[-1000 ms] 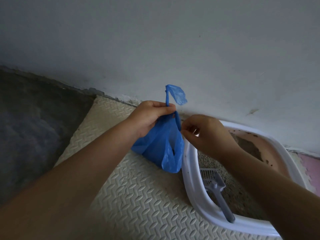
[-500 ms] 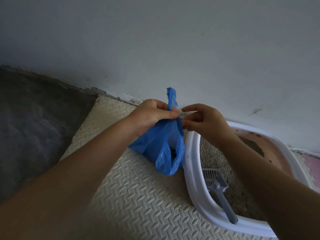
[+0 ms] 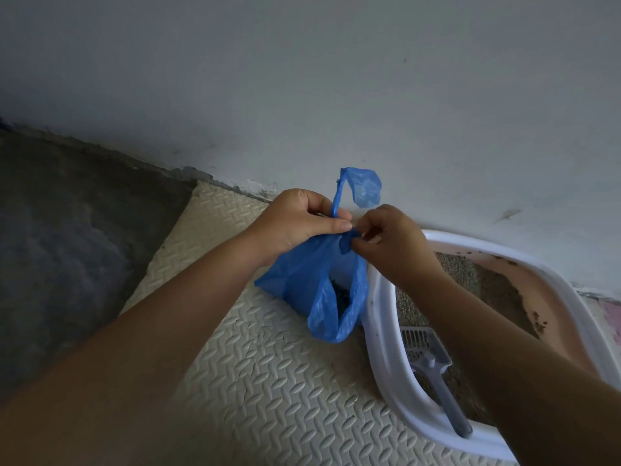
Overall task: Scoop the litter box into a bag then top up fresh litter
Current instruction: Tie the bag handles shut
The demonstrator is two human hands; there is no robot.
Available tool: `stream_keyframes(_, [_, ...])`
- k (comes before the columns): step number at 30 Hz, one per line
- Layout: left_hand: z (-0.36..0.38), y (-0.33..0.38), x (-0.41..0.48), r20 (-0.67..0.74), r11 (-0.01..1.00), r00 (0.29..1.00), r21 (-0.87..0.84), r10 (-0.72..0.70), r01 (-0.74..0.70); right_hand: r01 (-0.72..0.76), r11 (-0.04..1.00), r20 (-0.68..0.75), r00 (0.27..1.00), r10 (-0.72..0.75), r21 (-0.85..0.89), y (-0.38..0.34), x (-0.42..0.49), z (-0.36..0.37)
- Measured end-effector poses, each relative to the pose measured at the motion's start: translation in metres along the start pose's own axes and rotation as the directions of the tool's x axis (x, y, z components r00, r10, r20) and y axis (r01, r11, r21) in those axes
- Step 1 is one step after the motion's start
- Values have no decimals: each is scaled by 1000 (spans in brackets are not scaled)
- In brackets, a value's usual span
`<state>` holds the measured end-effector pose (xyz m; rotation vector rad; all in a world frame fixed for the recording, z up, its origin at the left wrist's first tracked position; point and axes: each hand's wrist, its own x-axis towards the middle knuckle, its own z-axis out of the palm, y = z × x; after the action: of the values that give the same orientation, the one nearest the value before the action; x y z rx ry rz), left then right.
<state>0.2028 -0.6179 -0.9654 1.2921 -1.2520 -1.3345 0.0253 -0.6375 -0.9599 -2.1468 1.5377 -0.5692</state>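
— Where is the thin blue plastic bag [image 3: 302, 280]?
— In the middle, up off the cream bumpy foam mat [image 3: 268, 381]. Both hands hold its top.
— How does the left hand [image 3: 302, 223] hold it?
— Its fingers are curled tight round one handle. That strip sticks up out of the fist toward twelve o'clock, and its end flops over.
— And the right hand [image 3: 393, 243]?
— It pinches another bit of the bag's top between thumb and finger, right next to the left thumb.
— Is anything in the bag?
— Yes, dark lumps show through the gap in its side.
— Where is the white plastic litter box [image 3: 379, 331]?
— At four o'clock from the bag, on the mat. The bag hangs just beside its rim. I cannot tell if they touch.
— What is in the box?
— Sandy litter [image 3: 470, 277] and a grey slotted plastic scoop [image 3: 433, 364]. The scoop's handle points to five o'clock.
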Motion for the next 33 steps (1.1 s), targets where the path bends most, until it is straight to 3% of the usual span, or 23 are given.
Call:
stream_keyframes(7, [2, -5, -1, 0, 998, 1000, 51, 24, -24, 38, 995, 21, 999, -36, -97, -1, -7, 3])
stream_keyframes(22, [8, -7, 2, -25, 996, 1000, 84, 12, -10, 100, 989, 38, 995, -96, -113, 6, -9, -3])
stream_keyframes(33, [6, -10, 3, -43, 997, 999, 78, -3, 6, -100, 967, 112, 991, 75, 236, 16, -3, -16])
